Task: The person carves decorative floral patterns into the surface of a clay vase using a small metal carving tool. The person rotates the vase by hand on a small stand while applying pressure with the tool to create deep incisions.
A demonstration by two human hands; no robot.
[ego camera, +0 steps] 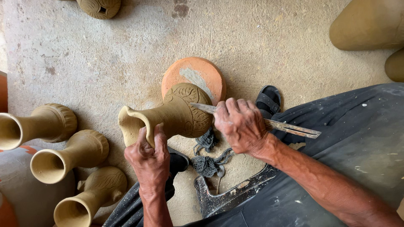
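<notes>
Carved clay jug (pixel 179 113), flared spout, thin flat blade (pixel 290 127).

Floor (pixel 105 54): bare sandy-grey concrete, rough, patchy stains near the top edge. Even daylight, soft shadows. Three unfired clay vases (pixel 69 153) in a row at left, mouths toward camera. Another clay pot (pixel 100 7) at top edge, large clay forms (pixel 368 25) top right. Orange clay disc (pixel 198 73) on the floor mid-frame. Black sandal (pixel 268 100) beside it.
</notes>
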